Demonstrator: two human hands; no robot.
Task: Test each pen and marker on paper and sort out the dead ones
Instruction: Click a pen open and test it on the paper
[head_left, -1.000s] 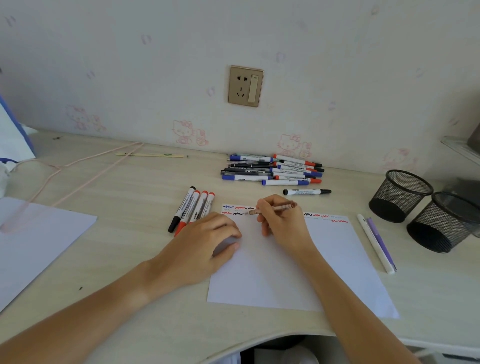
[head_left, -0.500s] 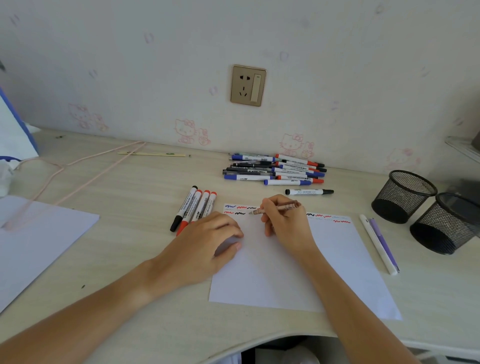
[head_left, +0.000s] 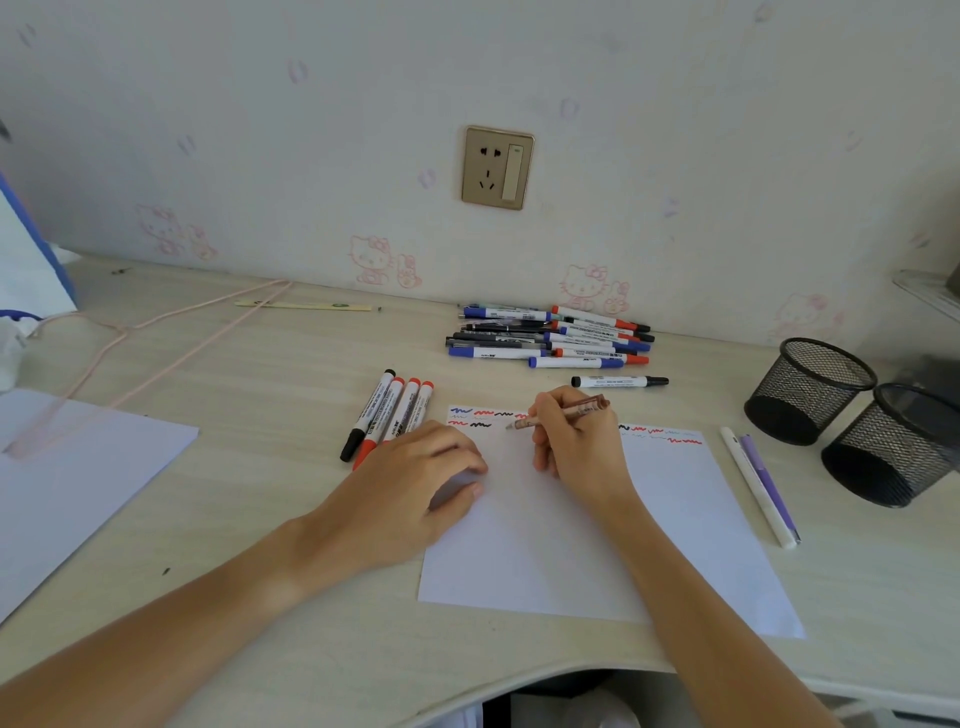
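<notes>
A white test paper (head_left: 675, 519) lies on the desk with blue, red and black squiggles along its top edge. My right hand (head_left: 576, 447) grips a brownish clear pen (head_left: 563, 413), tip down on the paper near the second row of marks. My left hand (head_left: 415, 488) rests on the paper's left edge, fingers curled down onto it. A pile of markers and pens (head_left: 550, 338) lies by the wall. One black-capped marker (head_left: 618, 382) lies apart below the pile. Several markers (head_left: 387, 415) sit in a row left of the paper.
Two black mesh cups (head_left: 810, 389) (head_left: 893, 447) stand at the right. A white pen and a purple pen (head_left: 761, 488) lie beside the paper's right edge. Another white sheet (head_left: 78, 467) and a pink cord (head_left: 171, 353) lie on the left. The curved desk edge runs below my arms.
The pen tip in my right hand has shifted slightly along the paper's top area. My left hand stays put on the paper's edge.
</notes>
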